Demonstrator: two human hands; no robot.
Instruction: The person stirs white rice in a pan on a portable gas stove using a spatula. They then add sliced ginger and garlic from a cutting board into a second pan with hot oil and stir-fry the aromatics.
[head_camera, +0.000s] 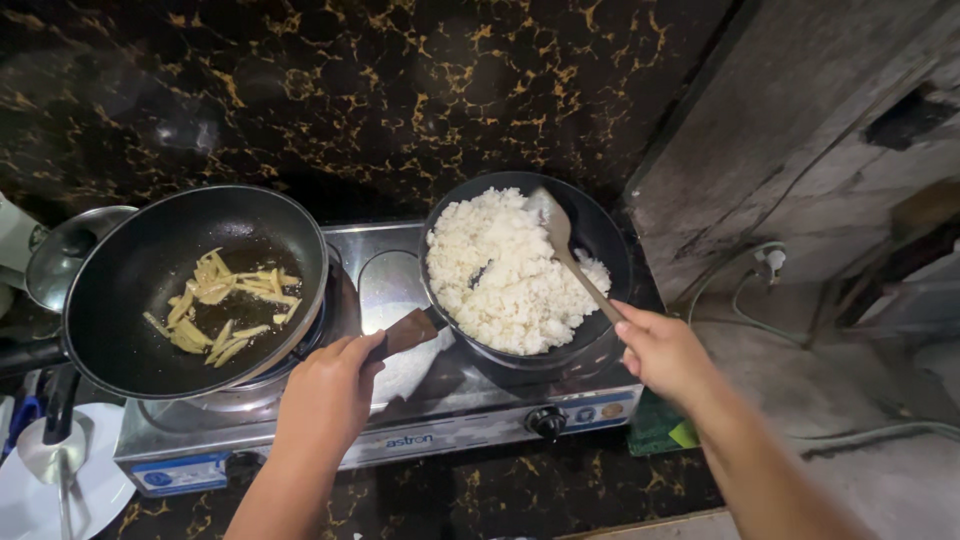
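A black pan (603, 238) heaped with white rice (495, 270) sits on the right burner of a steel two-burner stove (390, 290). My left hand (325, 392) grips the pan's brown handle (410, 331). My right hand (662, 350) holds a wooden spatula (562, 245), its blade resting on the rice at the pan's far side. On the left burner stands a larger black wok (150, 270) with pale sliced strips (220, 305) lying in oil.
A steel lid (60, 255) lies behind the wok at the far left. A white plate (40, 490) with a steel ladle (50, 455) sits at the lower left. The stove's black knob (547, 421) faces me. A grey concrete wall (800, 130) rises on the right.
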